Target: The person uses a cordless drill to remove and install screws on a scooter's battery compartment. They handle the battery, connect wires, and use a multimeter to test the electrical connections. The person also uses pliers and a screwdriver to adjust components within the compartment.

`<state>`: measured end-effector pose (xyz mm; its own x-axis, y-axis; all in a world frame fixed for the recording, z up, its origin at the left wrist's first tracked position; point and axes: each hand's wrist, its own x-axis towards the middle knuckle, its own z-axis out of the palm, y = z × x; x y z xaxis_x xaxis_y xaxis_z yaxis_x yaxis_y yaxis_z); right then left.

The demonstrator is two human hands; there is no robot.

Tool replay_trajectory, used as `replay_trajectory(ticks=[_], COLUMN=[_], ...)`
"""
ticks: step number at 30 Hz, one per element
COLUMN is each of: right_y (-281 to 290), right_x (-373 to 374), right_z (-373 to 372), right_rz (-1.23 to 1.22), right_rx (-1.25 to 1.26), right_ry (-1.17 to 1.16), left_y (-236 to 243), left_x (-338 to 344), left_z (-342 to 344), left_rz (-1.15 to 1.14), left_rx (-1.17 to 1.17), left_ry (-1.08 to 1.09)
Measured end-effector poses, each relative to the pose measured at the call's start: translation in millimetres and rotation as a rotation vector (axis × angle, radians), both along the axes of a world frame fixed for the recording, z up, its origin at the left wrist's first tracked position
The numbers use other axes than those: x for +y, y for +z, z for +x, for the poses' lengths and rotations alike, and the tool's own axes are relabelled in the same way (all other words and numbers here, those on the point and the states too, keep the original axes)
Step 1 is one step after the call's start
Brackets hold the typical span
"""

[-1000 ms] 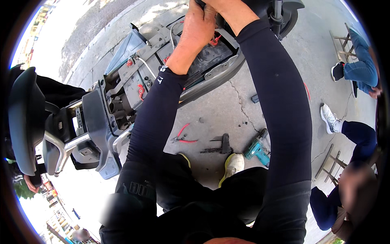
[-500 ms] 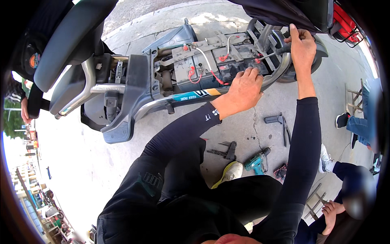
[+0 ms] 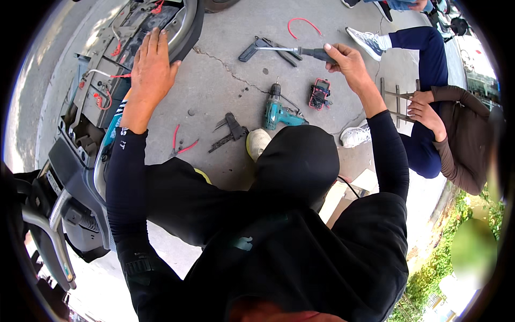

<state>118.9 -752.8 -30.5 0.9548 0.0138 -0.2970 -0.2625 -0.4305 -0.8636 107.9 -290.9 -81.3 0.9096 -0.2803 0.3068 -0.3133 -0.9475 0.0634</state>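
Note:
My left hand (image 3: 153, 75) lies with fingers stretched out at the scooter's open battery bay (image 3: 99, 83), which holds grey batteries, red terminals and cables. My right hand (image 3: 347, 67) grips the black handle of a tool with a long metal shaft (image 3: 316, 54), which looks like a screwdriver. Beyond the shaft, a black folded tool (image 3: 248, 52) and pliers (image 3: 285, 58) lie on the concrete. A teal drill (image 3: 279, 114), a red multimeter (image 3: 319, 92), red-handled pliers (image 3: 179, 145) and a hex key set (image 3: 229, 129) are on the ground below my hands.
A seated person (image 3: 460, 137) in brown sleeves is at the right, with a sneaker (image 3: 366, 42) near the tools and a metal stool (image 3: 397, 99) beside them. Another person's legs (image 3: 397, 5) show at the top. A red cable loop (image 3: 303, 21) lies on the concrete (image 3: 225, 80).
The view has turned toward the right, putting the scooter at the left. My right hand has left the front frame and now holds the tool out over the ground; my left hand's fingers have straightened.

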Motion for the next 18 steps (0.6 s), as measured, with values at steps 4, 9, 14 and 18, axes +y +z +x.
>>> replay_trajectory(ticks=[4,9,14,18], right_y=[-109.7,-204.6,-302.6,-299.6], right_x=[-113.2,-124.8,-179.8,-196.6], right_z=[-150.6,-260.5,-321.8,-266.6], right_rz=[0.073,0.243,-0.364,-0.64], right_rx=[0.448,0.548,0.405,0.611], right_ry=[-0.606,-0.695,-0.408,0.211], left_y=[-2.2,-1.5,-1.6,6.5], left_x=[-15.1,0.7,-30.2,-55.9], left_z=[1.8,-12.1,-0.7,-28.1], left_rz=[0.084,0.148,0.268,0.302], left_rx=[0.045,0.052,0.041,0.102], left_ry=[-0.018,0.065,0.105,0.053])
